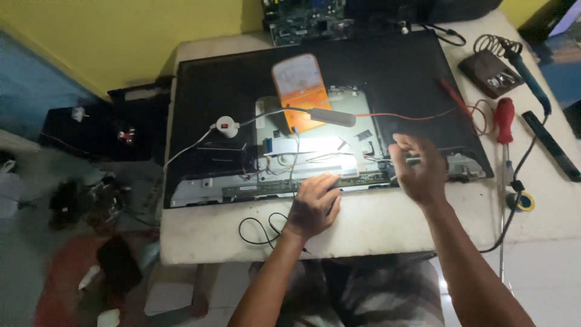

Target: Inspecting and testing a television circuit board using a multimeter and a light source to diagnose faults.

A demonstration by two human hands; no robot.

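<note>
While left hand [313,206] presses flat on panel's [387,66] near edge, right hand [417,169] hovers open — empty.

A flat screen panel [387,66] lies face down on the table [375,227], with a meter [301,91] on its back and a small lamp [330,117] just in front of the meter, over the opened lower section. The left hand [313,206] rests at the panel's near edge on the narrow circuit strip [302,184], while the right hand [417,166] hovers to its right above the same edge. To the right of the panel lie a screwdriver [505,121] and a soldering iron [529,72], a tape roll [523,201] sits nearer the front, and a circuit board [305,21] lies behind the panel.
</note>
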